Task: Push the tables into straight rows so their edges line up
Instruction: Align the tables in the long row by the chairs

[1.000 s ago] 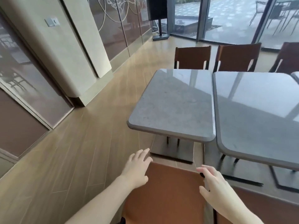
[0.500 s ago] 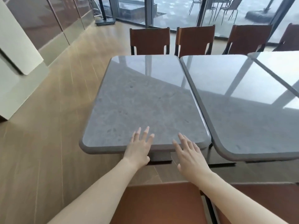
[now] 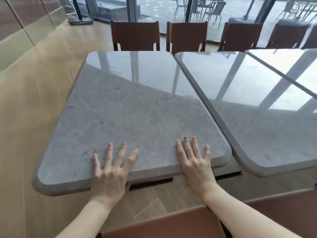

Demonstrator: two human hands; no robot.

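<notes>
- Both hands flat on the near edge of the grey table [image 3: 130,107], straight ahead.
- Left hand [image 3: 109,174]: fingers straight and spread on the top, thumb tucked under the rim.
- Right hand [image 3: 195,164]: fingers straight, slightly apart, near the right corner.
- Second table [image 3: 257,107] just beside it on the right, its near edge sitting closer.
- Brown chairs [image 3: 135,35] beyond.

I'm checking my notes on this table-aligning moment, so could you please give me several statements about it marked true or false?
1. Both hands lie flat on the leftmost table. True: left hand, right hand.
2. The right hand grips a chair back. False: its fingers are spread on the tabletop.
3. The leftmost table's near edge lines up with the neighbouring table. False: the near edges are offset.
4. Brown chairs stand beyond the tables. True.
</notes>
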